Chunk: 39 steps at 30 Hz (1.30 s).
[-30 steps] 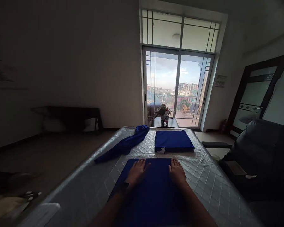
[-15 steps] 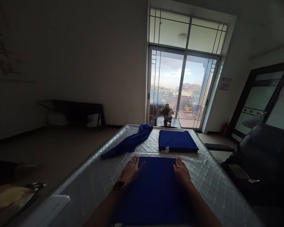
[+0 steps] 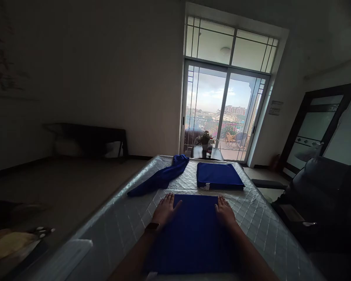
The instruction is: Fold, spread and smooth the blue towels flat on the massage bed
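A flat blue rectangular piece, fabric-like, perhaps a cushion (image 3: 194, 238), lies in front of me on the quilted silver table cover (image 3: 260, 226). My left hand (image 3: 165, 208) rests along its far left edge, fingers stretched forward and thumb lying on the blue surface. At the far right edge my right hand (image 3: 224, 209) lies with straight fingers, its thumb against the side. Beyond it sits a second blue cushion-like block (image 3: 219, 175) with a small white tag. A crumpled blue cloth (image 3: 162, 177) stretches diagonally to the left of that block.
A whitish flat object (image 3: 73, 253) lies at the near left corner. Behind the table stand a small dark table (image 3: 197, 153), a potted plant (image 3: 204, 138) and a bottle (image 3: 210, 148). A dark armchair (image 3: 324, 187) is on the right, a dark bench (image 3: 105, 134) at the left wall.
The view has shifted slightly. Both hands stay in about the same place on the blue piece, and the other blue things lie as before.
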Tool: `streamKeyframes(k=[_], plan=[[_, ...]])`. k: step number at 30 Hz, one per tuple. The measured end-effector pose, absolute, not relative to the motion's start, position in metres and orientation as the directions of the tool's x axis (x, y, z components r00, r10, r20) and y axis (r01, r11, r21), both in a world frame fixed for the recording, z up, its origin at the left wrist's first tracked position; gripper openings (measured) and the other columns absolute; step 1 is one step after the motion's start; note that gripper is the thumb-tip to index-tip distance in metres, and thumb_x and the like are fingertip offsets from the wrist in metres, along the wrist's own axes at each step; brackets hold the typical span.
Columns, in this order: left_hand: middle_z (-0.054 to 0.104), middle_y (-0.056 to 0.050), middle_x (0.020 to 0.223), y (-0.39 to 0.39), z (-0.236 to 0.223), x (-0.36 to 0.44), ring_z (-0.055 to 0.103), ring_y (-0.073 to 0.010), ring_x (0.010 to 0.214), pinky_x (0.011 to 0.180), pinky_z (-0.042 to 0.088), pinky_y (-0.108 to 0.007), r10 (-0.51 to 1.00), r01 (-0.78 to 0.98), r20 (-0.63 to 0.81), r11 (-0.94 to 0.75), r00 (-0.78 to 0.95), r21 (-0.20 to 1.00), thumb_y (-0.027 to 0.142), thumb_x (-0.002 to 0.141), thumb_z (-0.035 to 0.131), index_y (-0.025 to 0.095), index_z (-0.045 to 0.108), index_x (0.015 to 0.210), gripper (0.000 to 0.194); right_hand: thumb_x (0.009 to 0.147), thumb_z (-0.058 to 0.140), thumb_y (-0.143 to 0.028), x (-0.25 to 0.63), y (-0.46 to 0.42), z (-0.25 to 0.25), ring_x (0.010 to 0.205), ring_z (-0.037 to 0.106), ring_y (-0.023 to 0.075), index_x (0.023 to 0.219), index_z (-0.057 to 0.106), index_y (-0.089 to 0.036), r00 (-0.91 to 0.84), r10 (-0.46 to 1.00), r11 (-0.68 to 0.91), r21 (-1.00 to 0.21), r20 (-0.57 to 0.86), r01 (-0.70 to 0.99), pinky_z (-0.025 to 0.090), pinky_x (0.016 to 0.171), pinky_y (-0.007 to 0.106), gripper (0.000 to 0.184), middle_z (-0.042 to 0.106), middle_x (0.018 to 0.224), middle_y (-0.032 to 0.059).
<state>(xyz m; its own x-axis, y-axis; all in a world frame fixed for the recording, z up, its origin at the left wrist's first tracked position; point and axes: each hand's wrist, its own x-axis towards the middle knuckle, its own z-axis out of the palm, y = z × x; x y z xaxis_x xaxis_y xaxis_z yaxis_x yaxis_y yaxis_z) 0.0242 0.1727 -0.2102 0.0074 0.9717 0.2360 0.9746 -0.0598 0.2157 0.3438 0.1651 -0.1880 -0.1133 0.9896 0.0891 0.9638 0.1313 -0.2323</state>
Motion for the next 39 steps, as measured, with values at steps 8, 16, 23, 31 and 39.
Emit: streamKeyframes(k=[8,16,23,31,39], plan=[[0.035,-0.022,0.162,0.173,-0.212,0.022,0.03,-0.0323,0.153,0.124,0.026,-0.049,0.965,0.978,0.261,-0.088,0.037,0.188,0.065,0.101,0.014,0.0,0.039,0.154,0.087,0.103,0.019,-0.038,0.345,0.15,-0.186,0.158,0.011,0.0201,0.161,0.024,-0.004,-0.107,0.99,0.125,-0.227,0.089,0.966,0.01,0.127,0.038,0.067,0.018,0.169,0.011],[0.03,-0.022,0.164,0.172,-0.209,0.022,0.027,-0.0308,0.154,0.126,0.023,-0.048,0.974,0.98,0.226,-0.065,0.021,0.186,0.063,0.102,0.012,-0.003,0.033,0.156,0.087,0.104,0.018,-0.041,0.345,0.138,-0.196,0.158,0.01,0.0212,0.161,0.023,-0.003,-0.127,0.989,0.142,-0.261,0.073,0.955,0.009,0.127,0.038,0.069,0.018,0.169,0.0118],[0.037,-0.023,0.16,0.154,-0.196,0.067,0.031,-0.0318,0.153,0.125,0.027,-0.05,0.938,0.967,0.291,-0.229,0.188,0.114,0.056,0.106,0.013,-0.004,0.039,0.152,0.08,0.104,0.017,-0.041,0.345,0.136,-0.195,0.158,0.01,0.0211,0.161,0.021,-0.004,-0.112,0.99,0.132,-0.296,0.084,0.946,0.008,0.127,0.039,0.069,0.017,0.17,0.0115],[0.035,-0.015,0.164,0.132,-0.189,0.221,0.027,-0.0256,0.155,0.126,0.026,-0.048,0.851,0.821,0.229,-0.52,0.473,0.234,0.061,0.105,0.014,0.01,0.035,0.158,0.077,0.101,0.024,-0.031,0.352,0.135,-0.199,0.158,0.009,0.0246,0.161,0.023,-0.005,-0.206,0.973,0.225,-0.223,0.104,0.949,0.009,0.127,0.041,0.065,0.015,0.17,0.0127],[0.033,-0.017,0.164,0.149,-0.201,0.145,0.028,-0.0295,0.154,0.125,0.025,-0.052,0.939,0.918,0.173,-0.33,0.296,0.221,0.063,0.104,0.011,0.01,0.039,0.156,0.079,0.103,0.018,-0.038,0.349,0.138,-0.197,0.158,0.012,0.0227,0.16,0.025,-0.002,-0.122,0.987,0.147,-0.298,0.102,0.943,0.011,0.127,0.04,0.067,0.019,0.169,0.0128]])
